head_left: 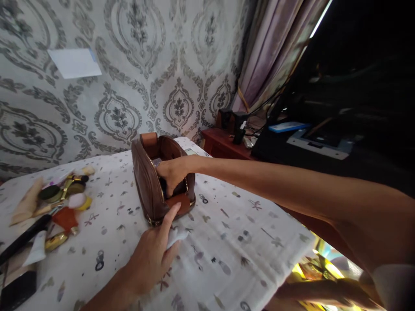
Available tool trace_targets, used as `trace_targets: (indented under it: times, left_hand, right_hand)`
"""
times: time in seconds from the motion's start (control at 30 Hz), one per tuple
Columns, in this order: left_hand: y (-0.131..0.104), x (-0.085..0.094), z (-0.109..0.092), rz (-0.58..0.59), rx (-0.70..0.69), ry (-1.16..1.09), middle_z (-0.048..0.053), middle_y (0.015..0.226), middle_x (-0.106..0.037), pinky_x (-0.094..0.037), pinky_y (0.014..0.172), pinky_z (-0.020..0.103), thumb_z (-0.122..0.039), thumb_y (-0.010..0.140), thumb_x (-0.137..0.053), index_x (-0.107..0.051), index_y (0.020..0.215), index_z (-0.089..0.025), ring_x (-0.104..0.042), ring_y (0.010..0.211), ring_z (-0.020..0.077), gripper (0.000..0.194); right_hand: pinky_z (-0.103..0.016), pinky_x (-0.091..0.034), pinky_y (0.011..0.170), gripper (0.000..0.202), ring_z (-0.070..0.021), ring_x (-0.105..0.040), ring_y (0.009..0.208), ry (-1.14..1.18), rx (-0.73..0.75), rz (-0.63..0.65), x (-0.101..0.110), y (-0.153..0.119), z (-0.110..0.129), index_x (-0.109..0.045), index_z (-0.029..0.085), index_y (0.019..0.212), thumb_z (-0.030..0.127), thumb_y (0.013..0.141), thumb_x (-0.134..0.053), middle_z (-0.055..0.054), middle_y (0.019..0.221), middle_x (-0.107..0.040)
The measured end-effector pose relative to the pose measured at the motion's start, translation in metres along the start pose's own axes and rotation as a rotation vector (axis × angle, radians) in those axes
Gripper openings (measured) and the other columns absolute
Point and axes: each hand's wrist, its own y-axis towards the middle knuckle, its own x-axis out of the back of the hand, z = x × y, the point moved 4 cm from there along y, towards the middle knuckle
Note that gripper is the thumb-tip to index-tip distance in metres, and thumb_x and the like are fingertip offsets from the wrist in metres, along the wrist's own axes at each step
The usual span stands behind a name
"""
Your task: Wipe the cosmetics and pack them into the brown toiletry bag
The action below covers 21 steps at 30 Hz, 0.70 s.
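A brown bag (145,185) stands unzipped on the patterned white cloth, its opening facing up and to the right. My right hand (175,172) reaches down inside it; the fingertips are hidden by the bag, beside something glittery (157,162). At the near end of the bag is my left hand (155,250), its index finger stretched out against the orange-brown end panel (179,204). Something white and crumpled (177,236) shows between the left thumb and index finger; whether it is held is unclear.
Cosmetics lie at the left, among them an orange-red bottle (65,219), a white tube (37,249) and a black handle (27,237). Behind stands a patterned wall (126,86). A red-brown table (223,144) with small dark items is at the back right, near a large black screen (350,86).
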Motion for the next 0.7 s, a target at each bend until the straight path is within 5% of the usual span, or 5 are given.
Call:
trace_targets:
  times: [0.2, 0.33, 0.47, 0.7]
  left_hand:
    - [0.002, -0.002, 0.003, 0.0, 0.001, -0.018, 0.011, 0.145, -0.056, -0.053, 0.097, 0.041, -0.019, 0.092, -0.043, -0.008, 0.155, -0.03, -0.064, 0.12, 0.0249, 0.073]
    - [0.002, -0.007, 0.009, -0.018, 0.007, -0.009, 0.011, 0.133, -0.066, -0.056, 0.089, 0.038, -0.02, 0.091, -0.045, -0.007, 0.156, -0.029, -0.069, 0.11, 0.0257, 0.076]
    - [0.0, -0.01, 0.012, -0.034, -0.019, -0.006, 0.009, 0.116, -0.074, -0.057, 0.081, 0.035, -0.021, 0.091, -0.045, -0.002, 0.157, -0.027, -0.073, 0.093, 0.0248, 0.079]
    - [0.0, -0.009, 0.011, -0.057, -0.03, 0.001, 0.01, 0.125, -0.07, -0.056, 0.084, 0.036, -0.02, 0.09, -0.044, -0.006, 0.157, -0.028, -0.071, 0.102, 0.0262, 0.078]
  right_hand:
    - [-0.022, -0.044, 0.059, 0.037, -0.02, -0.068, 0.085, -0.013, -0.255, -0.183, 0.027, -0.01, -0.008, -0.073, 0.002, 0.102, 0.024, 0.072, -0.073, -0.011, 0.098, -0.074]
    - [-0.023, -0.047, 0.062, 0.04, -0.0219, -0.069, 0.09, -0.155, -0.387, -0.278, 0.043, -0.013, -0.012, -0.072, 0.003, 0.107, 0.028, 0.076, -0.069, -0.014, 0.104, -0.073]
    - [-0.026, -0.051, 0.067, 0.04, -0.0245, -0.07, 0.09, -0.198, -0.436, -0.193, 0.047, -0.01, -0.014, -0.074, 0.003, 0.104, 0.028, 0.072, -0.075, -0.015, 0.102, -0.075]
    - [-0.029, -0.054, 0.079, 0.041, -0.0287, -0.07, 0.101, -0.246, -0.431, -0.015, 0.037, 0.001, -0.005, -0.072, -0.002, 0.109, 0.013, 0.071, -0.075, -0.02, 0.111, -0.073]
